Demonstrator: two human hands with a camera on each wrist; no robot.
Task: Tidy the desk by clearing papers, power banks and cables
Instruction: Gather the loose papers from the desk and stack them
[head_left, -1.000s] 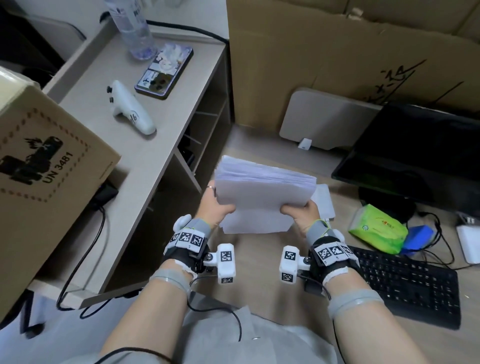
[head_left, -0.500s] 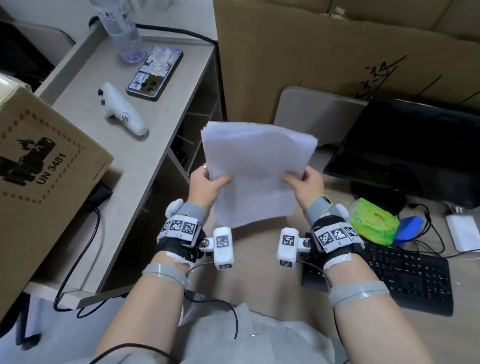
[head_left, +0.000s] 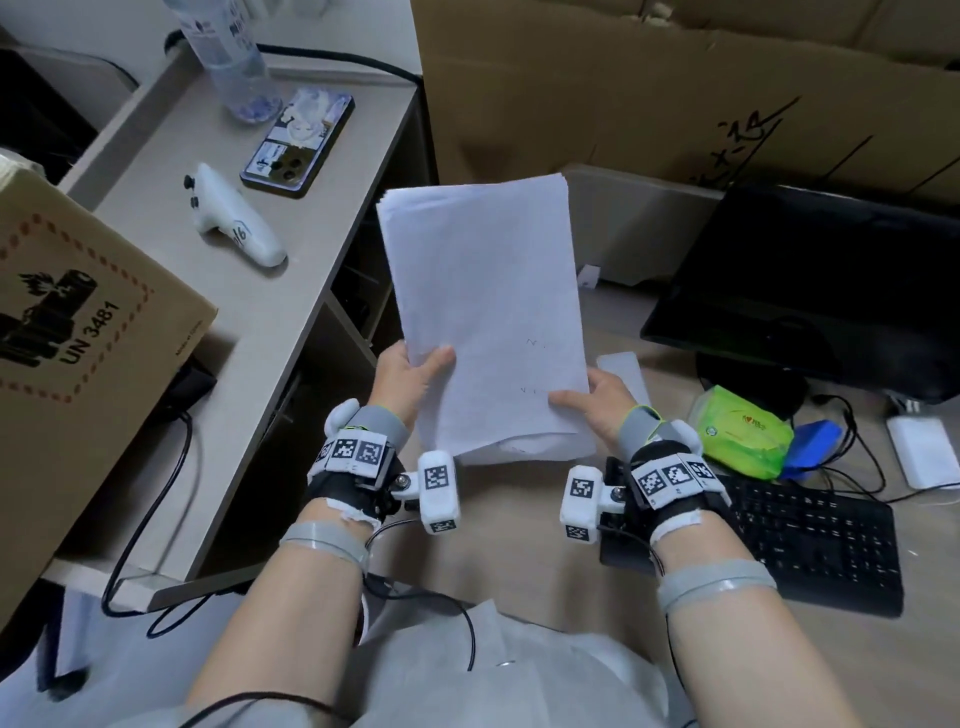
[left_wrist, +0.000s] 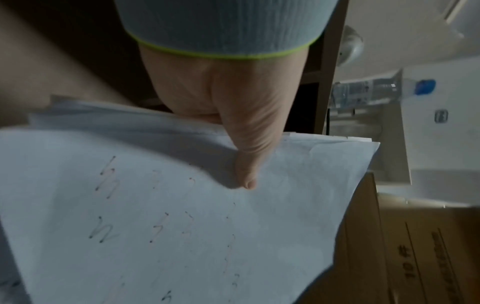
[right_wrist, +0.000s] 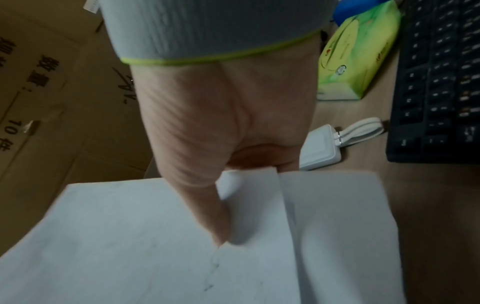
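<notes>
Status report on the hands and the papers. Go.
Left hand and right hand both grip the paper stack, held upright above the desk. White power bank lies on the desk behind it. Nothing in the way.

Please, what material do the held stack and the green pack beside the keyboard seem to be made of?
The stack looks like thin matte white paper: separate sheet edges show and it bends. The green pack appears to be soft glossy plastic film, since it creases and shines; its contents are hidden.

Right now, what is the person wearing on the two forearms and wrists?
Each wrist carries a black strap with white blocks printed with black-and-white square codes, a grey band above it and a thin black cable. A grey cuff edged in lime green sits below the left hand and right hand. Forearms are bare.
</notes>
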